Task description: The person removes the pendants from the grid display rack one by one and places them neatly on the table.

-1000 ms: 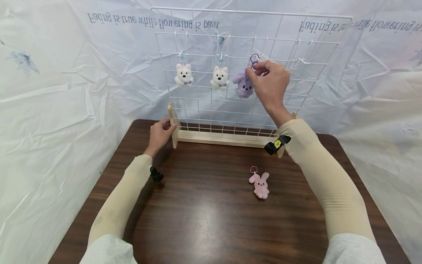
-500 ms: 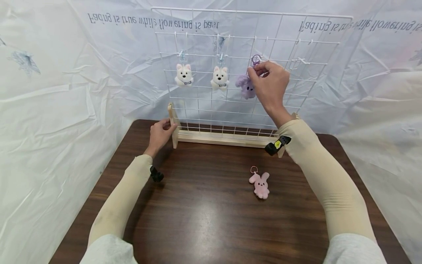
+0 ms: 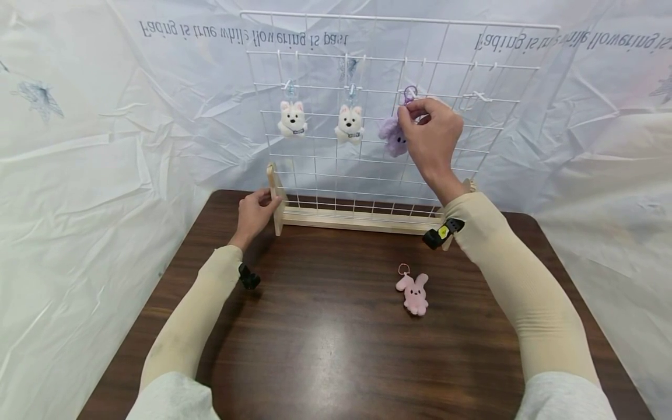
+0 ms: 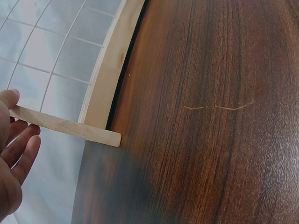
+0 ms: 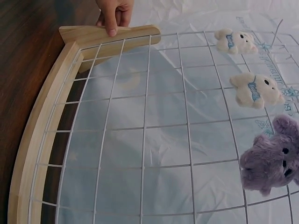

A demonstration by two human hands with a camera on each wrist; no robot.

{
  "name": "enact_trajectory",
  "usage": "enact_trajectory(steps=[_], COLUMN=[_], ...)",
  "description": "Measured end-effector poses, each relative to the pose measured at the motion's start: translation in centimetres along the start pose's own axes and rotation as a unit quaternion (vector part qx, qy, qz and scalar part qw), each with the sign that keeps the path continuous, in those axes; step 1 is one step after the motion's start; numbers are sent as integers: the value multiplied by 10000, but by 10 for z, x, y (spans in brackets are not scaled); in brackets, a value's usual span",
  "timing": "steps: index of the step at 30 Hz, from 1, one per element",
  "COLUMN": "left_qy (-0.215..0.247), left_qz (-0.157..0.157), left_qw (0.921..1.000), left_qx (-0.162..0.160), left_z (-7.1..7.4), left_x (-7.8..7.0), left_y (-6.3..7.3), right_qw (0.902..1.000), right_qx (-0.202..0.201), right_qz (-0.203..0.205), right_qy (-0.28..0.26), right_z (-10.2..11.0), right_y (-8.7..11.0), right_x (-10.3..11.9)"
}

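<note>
My right hand (image 3: 433, 131) pinches a purple plush keychain (image 3: 392, 137) near its top, at the front of a white wire grid rack (image 3: 399, 20). The purple ring (image 3: 410, 92) of the keychain stands above my fingertips, right at a white hook on the grid. In the right wrist view the plush (image 5: 271, 161) shows its face, while the pinching fingers are out of frame. My left hand (image 3: 254, 214) grips the wooden side foot (image 3: 278, 207) of the rack. Thumb and fingers lie on either side of that wooden piece (image 4: 65, 126) in the left wrist view.
Two white plush dog keychains (image 3: 292, 119) hang on hooks left of the purple one. Another white hook (image 3: 478, 97) juts out at the right. A pink bunny keychain (image 3: 416, 297) lies on the dark wooden table (image 3: 315, 326). White cloth (image 3: 79, 175) surrounds the table.
My right hand has shifted slightly right with the purple plush keychain, and its ring has risen a little at the hook. The left hand stays on the wooden side foot.
</note>
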State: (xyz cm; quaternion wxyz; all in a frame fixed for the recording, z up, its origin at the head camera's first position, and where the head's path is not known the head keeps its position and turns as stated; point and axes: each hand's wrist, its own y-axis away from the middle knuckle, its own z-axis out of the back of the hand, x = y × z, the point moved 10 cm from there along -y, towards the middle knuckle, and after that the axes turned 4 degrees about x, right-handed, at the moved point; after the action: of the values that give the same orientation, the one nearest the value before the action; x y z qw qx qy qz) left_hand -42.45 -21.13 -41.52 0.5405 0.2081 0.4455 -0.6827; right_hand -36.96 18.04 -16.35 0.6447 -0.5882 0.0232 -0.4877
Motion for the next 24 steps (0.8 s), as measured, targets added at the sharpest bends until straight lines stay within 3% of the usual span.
enact_trajectory(steps=[24], left_qy=[-44], left_qz=[17], left_qw=[10000], left_qx=[20], left_z=[0], left_x=[-3], left_y=[3], right_qw=[9977], right_qx=[-370], right_qz=[248], right_qy=[-515], right_z=[23], right_y=[13], right_x=[12])
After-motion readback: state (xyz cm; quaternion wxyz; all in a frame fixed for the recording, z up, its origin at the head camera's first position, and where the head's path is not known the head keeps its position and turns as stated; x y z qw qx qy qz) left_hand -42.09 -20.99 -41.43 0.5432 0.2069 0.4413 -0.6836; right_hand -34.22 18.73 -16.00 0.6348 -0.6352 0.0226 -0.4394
